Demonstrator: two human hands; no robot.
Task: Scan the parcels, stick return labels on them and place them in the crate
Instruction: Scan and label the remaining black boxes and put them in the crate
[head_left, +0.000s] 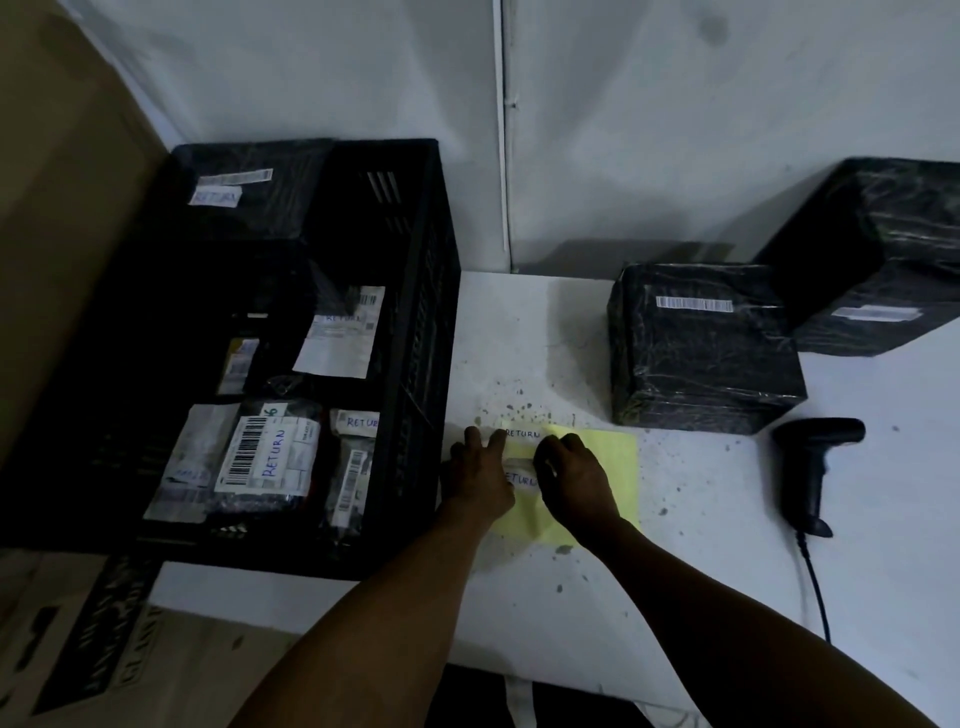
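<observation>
Peeling a return label (521, 479) off the yellow sheet (605, 470) just right of the crate (415, 332) looks fiddly, since it's thin, floppy and sticky (I'd lift it by a corner so it doesn't curl onto itself). Both forearms reach in low, the left hand (480, 475) with fingers spread flat pinning the sheet's left edge, the right hand (571, 475) curled over the label and seemingly pinching its end. Two wrapped parcels (701, 348) wait further right of the crate, stiff and boxy, probably best gripped by their sides.

"RETURN" reads on the yellow sheet's labels (521, 434) and crate parcels (274, 453)
</observation>
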